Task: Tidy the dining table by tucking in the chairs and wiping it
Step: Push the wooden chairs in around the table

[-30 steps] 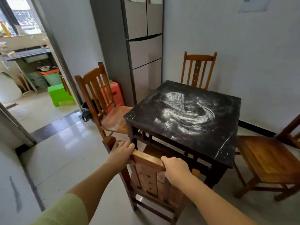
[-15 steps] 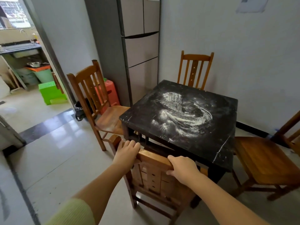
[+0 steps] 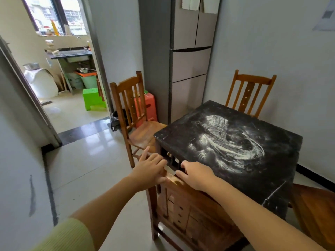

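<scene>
Near brown wooden slat-back chair (image 3: 183, 211) tucked tight against black stone-topped square table (image 3: 235, 142). Left hand (image 3: 150, 169) and right hand (image 3: 196, 175) resting on its top rail, fingers loosely spread, gripping nothing. Risk: fingertips pinched between rail and table edge. 2 side chairs not yet pushed in.

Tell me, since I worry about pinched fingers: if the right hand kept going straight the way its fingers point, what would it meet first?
Probably the dark wooden frame under the black table top. The right hand points at it from the near chair; depth is unclear.
</scene>
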Demonstrator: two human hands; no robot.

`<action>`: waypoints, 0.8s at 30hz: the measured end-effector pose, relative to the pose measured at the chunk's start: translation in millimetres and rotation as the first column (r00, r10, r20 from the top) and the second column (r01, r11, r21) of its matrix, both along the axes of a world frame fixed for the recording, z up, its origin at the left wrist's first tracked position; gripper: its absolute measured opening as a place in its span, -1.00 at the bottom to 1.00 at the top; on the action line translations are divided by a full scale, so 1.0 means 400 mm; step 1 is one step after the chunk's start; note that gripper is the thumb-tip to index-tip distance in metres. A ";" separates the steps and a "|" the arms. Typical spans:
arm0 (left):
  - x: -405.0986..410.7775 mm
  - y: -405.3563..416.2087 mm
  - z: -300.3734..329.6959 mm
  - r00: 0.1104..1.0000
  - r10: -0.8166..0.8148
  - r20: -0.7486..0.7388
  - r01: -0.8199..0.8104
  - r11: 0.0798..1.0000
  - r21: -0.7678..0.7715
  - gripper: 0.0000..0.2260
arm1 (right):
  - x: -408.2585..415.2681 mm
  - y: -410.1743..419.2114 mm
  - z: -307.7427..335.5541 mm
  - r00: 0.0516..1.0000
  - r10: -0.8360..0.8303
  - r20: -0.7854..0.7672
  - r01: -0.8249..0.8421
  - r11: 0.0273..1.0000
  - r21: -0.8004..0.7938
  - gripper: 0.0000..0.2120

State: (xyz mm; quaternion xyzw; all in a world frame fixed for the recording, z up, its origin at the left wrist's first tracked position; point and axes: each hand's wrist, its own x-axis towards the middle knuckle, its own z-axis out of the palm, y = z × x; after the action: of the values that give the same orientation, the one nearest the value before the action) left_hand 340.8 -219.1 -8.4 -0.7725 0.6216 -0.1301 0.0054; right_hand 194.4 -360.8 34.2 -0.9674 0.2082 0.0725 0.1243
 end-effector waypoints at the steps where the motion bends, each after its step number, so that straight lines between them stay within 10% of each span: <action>1: 0.027 0.009 0.015 1.000 0.020 -0.014 -0.020 1.000 -0.022 -0.47 | 0.041 0.001 0.011 1.000 0.013 0.023 -0.013 1.000 -0.014 -0.58; 24: 1.137 0.194 0.129 0.879 0.464 -0.106 -0.454 0.885 0.108 -0.65 | 1.217 0.177 -0.005 0.983 0.172 0.068 -0.169 0.984 -0.053 -0.71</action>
State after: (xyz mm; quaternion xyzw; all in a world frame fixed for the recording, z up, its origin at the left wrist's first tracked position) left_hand 795.6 -141.4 43.0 -0.9036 0.4246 -0.0500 0.0269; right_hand 681.2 -290.2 32.0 -0.9864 0.1215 0.0429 0.1023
